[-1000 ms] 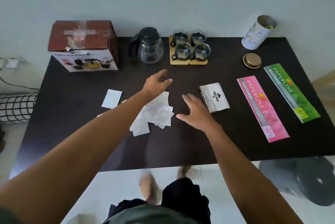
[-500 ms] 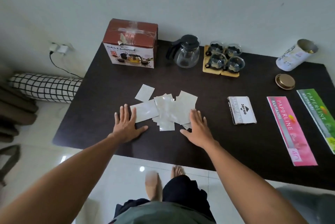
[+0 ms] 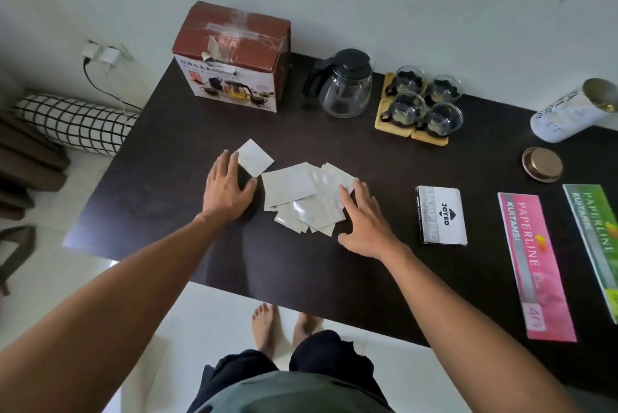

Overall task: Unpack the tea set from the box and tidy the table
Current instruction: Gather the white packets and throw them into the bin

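Silvery packets (image 3: 306, 200) lay in a loose heap on the dark bench (image 3: 334, 279). Spread fingers (image 3: 363, 192) of the right hand (image 3: 366, 223) rested flat on the heap's right edge. The left hand (image 3: 229, 190) lay flat too, its fingers (image 3: 222, 161) spread and touching one stray packet (image 3: 254, 157) just beside the heap.

It looked like the tidy-up step. The glass teapot (image 3: 344, 86) and four cups on a wooden tray (image 3: 419, 105) were out, near the wall. The tea set box (image 3: 232, 56) stood taped shut to their left.

Next, the hands would likely need to push the packets into one pile and pick them up.

Further right lay a stamp pad (image 3: 441, 215), a pink booklet (image 3: 535, 263), a green booklet (image 3: 593, 242), a gold lid (image 3: 541, 164) and a white tin (image 3: 572, 110) on its side. White tiles covered the floor (image 3: 50, 279), and a checked cushion (image 3: 75, 125) lay by the pale wall.
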